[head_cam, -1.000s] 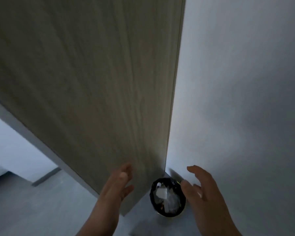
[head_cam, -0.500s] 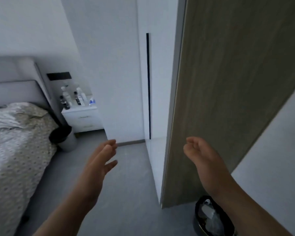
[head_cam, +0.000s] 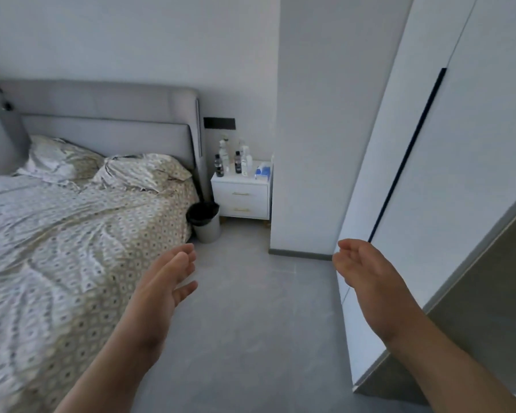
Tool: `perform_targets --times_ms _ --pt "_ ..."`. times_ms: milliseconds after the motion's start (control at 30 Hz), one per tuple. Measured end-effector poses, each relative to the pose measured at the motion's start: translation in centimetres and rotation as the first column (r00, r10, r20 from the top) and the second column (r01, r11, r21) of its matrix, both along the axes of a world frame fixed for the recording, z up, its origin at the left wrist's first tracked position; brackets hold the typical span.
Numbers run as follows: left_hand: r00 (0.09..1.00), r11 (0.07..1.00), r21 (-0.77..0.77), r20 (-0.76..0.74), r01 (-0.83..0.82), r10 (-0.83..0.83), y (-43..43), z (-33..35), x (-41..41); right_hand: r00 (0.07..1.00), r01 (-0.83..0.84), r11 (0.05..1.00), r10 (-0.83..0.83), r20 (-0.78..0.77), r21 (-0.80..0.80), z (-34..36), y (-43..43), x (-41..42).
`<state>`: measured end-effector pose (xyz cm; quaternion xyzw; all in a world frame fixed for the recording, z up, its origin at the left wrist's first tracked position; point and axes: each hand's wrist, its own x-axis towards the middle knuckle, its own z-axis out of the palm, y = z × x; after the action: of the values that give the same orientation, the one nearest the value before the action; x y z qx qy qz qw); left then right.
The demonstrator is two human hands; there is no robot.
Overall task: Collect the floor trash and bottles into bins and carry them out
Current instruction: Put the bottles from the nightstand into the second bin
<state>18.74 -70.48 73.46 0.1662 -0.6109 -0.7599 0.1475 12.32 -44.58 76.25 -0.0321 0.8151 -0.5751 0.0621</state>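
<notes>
Both grips are open and hold nothing: left hand (head_cam: 164,289) at 7 o'clock, right hand (head_cam: 367,278) at 4 o'clock. At 11 o'clock, a bin (head_cam: 205,222) stands on the floor (head_cam: 251,308) between bed (head_cam: 72,228) and nightstand (head_cam: 241,195), bottles (head_cam: 237,162) on top.

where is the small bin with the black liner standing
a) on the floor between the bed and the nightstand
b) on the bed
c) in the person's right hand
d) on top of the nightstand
a: the bin stands on the floor, with the bed on one side and the nightstand on the other.
</notes>
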Motion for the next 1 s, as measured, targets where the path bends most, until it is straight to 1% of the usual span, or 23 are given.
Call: perform_targets --times_ms 133,267,400,567,667,767,867,1000 --pt "1.000 0.999 0.024 -0.005 -0.026 0.026 -2.3 -0.1 -1.3 1.000 -0.021 1.000 0.021 0.021 -0.011 -0.1 -2.5 -1.7" --pt "0.999 0.998 0.050 0.004 -0.047 0.047 -3.6 -0.8 -5.2 0.999 -0.008 0.999 0.010 0.050 -0.047 -0.5 -4.4 -5.5" --pt "0.997 0.995 0.066 0.004 -0.071 0.071 -4.5 -0.9 -10.8 0.998 -0.039 0.997 0.042 0.043 -0.064 -1.1 -6.5 -11.8" --pt "0.998 0.997 0.028 0.013 -0.069 0.069 -5.0 -0.1 -19.2 0.996 -0.080 0.985 0.086 0.037 -0.155 -0.9 -8.8 -21.9" --pt "0.997 0.996 0.025 0.014 -0.080 0.080 -5.9 0.8 -22.6 0.991 -0.131 0.982 0.135 0.020 -0.139 -0.2 -10.3 -26.6" --pt "0.990 0.989 0.042 -0.009 -0.140 0.140 -7.6 1.9 -25.7 0.982 -0.186 0.975 0.189 0.010 -0.124 0.4 -13.1 -31.3" --pt "0.977 0.976 0.044 -0.008 -0.213 0.213 -10.3 2.1 -28.2 0.972 -0.228 0.963 0.233 0.023 -0.142 0.7 -16.5 -35.3" --pt "0.967 0.963 0.084 -0.007 -0.254 0.255 -15.2 1.6 -33.1 0.958 -0.269 0.953 0.280 0.061 -0.140 0.3 -21.5 -41.0"
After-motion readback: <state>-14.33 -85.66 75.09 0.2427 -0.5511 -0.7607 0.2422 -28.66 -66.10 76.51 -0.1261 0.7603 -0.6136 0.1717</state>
